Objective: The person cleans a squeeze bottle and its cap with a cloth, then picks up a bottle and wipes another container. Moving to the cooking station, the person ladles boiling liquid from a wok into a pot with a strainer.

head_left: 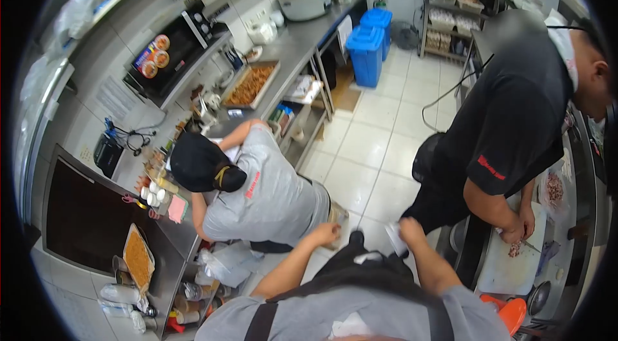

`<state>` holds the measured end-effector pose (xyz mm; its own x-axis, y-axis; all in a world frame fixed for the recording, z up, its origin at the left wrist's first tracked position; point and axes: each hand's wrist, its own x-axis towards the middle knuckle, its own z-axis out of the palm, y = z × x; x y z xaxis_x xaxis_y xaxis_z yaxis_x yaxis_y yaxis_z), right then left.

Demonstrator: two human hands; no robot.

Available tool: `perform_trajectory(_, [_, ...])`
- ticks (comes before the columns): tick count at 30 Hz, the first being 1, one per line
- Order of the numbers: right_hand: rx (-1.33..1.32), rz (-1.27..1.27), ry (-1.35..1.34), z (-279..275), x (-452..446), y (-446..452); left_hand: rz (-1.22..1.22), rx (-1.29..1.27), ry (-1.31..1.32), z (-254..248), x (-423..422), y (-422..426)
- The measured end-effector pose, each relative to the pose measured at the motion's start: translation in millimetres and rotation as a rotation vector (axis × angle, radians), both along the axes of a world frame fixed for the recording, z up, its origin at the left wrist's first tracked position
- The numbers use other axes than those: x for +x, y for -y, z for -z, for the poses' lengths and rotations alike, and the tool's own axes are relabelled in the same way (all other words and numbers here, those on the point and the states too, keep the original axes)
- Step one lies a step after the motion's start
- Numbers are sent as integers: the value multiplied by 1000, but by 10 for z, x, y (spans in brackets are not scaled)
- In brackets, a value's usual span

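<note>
My left hand is held out at waist height with its fingers curled in. Whether anything is inside them I cannot make out. My right hand is closed on a thin white piece that looks like paper or cloth and hangs beside my leg. Between the two hands is my dark apron, with a small white patch on its front. Just beyond my left hand, a co-worker in a grey shirt leans over the steel counter.
On the right, another person cuts small pieces on a white cutting board. A tray of browned food lies on the left counter. Blue bins and a shelving rack stand at the tiled aisle's far end.
</note>
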<state>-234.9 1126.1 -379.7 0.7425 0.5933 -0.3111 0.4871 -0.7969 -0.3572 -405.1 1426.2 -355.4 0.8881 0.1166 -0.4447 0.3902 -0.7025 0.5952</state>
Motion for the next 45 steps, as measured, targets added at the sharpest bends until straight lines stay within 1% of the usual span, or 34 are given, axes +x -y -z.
perform_trajectory(1, [-3,-94,-7,-148,174,-316,-55,-43,27,-164,118,-33])
perform_trajectory(2, [75,-124,30,-233,329,-608,-113,-84,62,-305,222,-56])
perform_trajectory(3, [64,-145,21,-378,497,-913,-124,-108,43,-376,301,-84])
perform_trajectory(5, [61,-205,32,-665,840,-1451,-294,-236,80,-476,462,-231])
perform_trajectory(6, [51,-218,26,-758,1032,-1692,-308,-245,76,-500,505,-305])
perform_trajectory(8, [-29,-233,10,-873,1405,-2126,-378,-258,77,-501,638,-500])
perform_trajectory(9, [-36,-243,23,-876,1578,-2297,-386,-266,90,-384,675,-617])
perform_trajectory(11, [-74,-241,31,-930,1942,-2607,-524,-320,156,-110,731,-852])
perform_trajectory(12, [-98,-250,38,-983,2129,-2708,-533,-345,161,-129,847,-964])
perform_trajectory(14, [-134,-233,22,-1004,2402,-2837,-666,-446,65,-182,922,-1064])
perform_trajectory(15, [-155,-226,-7,-985,2564,-2891,-687,-559,90,-175,1001,-1150])
perform_trajectory(16, [-163,-236,-11,-942,2732,-2938,-698,-566,87,-317,1172,-1256])
perform_trajectory(18, [-182,-165,-38,-771,2990,-2906,-762,-956,251,-706,1543,-1414])
perform_trajectory(20, [-197,-143,-51,-581,3201,-2777,-662,-1006,442,-1318,2034,-1593])
perform_trajectory(22, [-211,-153,-11,-421,3461,-2681,-428,-1122,679,-2071,2527,-1738])
perform_trajectory(24, [-229,-131,-9,-349,3751,-2601,2,-1032,820,-2910,2948,-1892])
perform_trajectory(25, [-220,-76,-19,-246,4101,-2610,411,-1194,908,-3344,3368,-1944])
perform_trajectory(26, [-211,-16,-24,-170,4291,-2611,663,-1326,987,-3479,3689,-1896])
perform_trajectory(27, [-172,65,-37,-223,4446,-2659,822,-1364,904,-3761,3953,-1905])
perform_trajectory(28, [-171,61,-40,-154,4650,-2700,817,-1362,903,-3771,4166,-1799])
perform_trajectory(30, [-123,100,-14,33,5099,-2709,603,-1709,1135,-3707,4581,-1533])
perform_trajectory(31, [-130,108,-23,139,5306,-2671,597,-1722,1126,-3665,4870,-1568])
perform_trajectory(33, [-159,111,-72,244,5680,-2691,747,-1663,1135,-3639,5483,-1716])
perform_trajectory(34, [-159,108,-93,247,5821,-2695,728,-1664,1121,-3683,5754,-1793])
perform_trajectory(36, [-201,138,-157,205,6174,-2629,697,-1579,1201,-3765,6287,-1954])
perform_trajectory(37, [-195,139,-155,249,6413,-2586,703,-1574,1200,-3786,6551,-2074])
perform_trajectory(39, [-247,155,-140,381,6774,-2575,728,-1356,1319,-3838,6942,-2372])
perform_trajectory(40, [-239,161,-135,188,6935,-2648,713,-1352,1314,-3869,7049,-2543])
perform_trajectory(42, [-266,175,-131,69,7340,-2818,769,-1258,1059,-3908,7213,-2868])
perform_trajectory(43, [-270,165,-126,0,7575,-2972,762,-1253,1069,-3874,7313,-2965])
perform_trajectory(45, [-248,95,-113,-113,7991,-3289,620,-1253,1161,-3805,7515,-3151])
